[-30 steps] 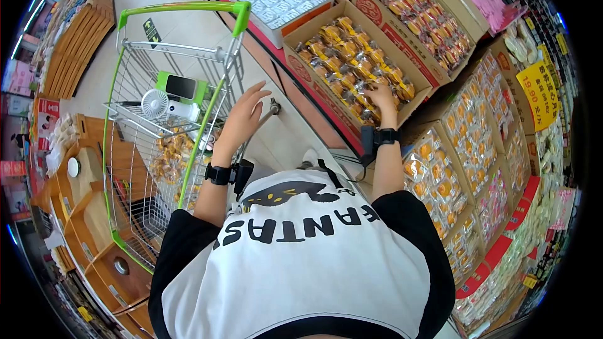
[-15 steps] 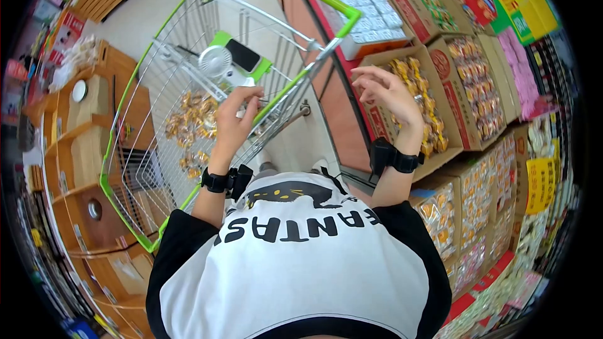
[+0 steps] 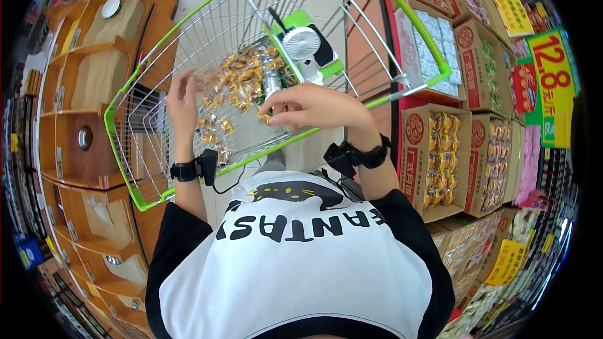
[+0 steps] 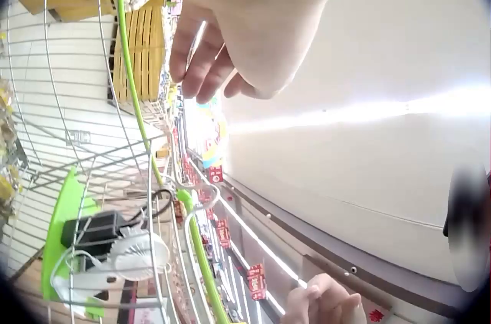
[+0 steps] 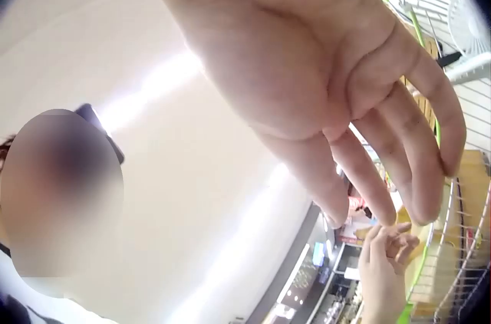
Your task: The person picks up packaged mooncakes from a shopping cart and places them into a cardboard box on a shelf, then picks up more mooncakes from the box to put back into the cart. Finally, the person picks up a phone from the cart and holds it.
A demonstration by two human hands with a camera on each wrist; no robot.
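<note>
Both hands hover over a shopping cart (image 3: pixel 303 137) with a green rim. My right hand (image 3: pixel 317 107) reaches in over the near rim, palm down with fingers bent loosely. In the right wrist view its palm (image 5: pixel 307 71) shows bare, and nothing sits between the fingers. Farther left, my left hand (image 3: pixel 182 107) is raised over the basket with relaxed fingers and holds nothing. Small clear-wrapped yellow-brown packets (image 3: pixel 242 81) lie in a loose pile on the cart's wire floor, between and beyond the hands. A silver cylinder (image 3: pixel 271 81) lies beside them.
On the cart's green seat flap (image 3: pixel 296 20) rest a white handheld fan (image 3: pixel 301 43) and a dark phone (image 3: pixel 328 55). To the right stand cardboard boxes of yellow packets (image 3: pixel 443 160) and white packets (image 3: pixel 433 41). Wooden shelving (image 3: pixel 94 132) borders the left side.
My right hand has come out of the box of yellow packets and swung left over the cart. The view has turned right, and the left hand has shifted left over the basket.
</note>
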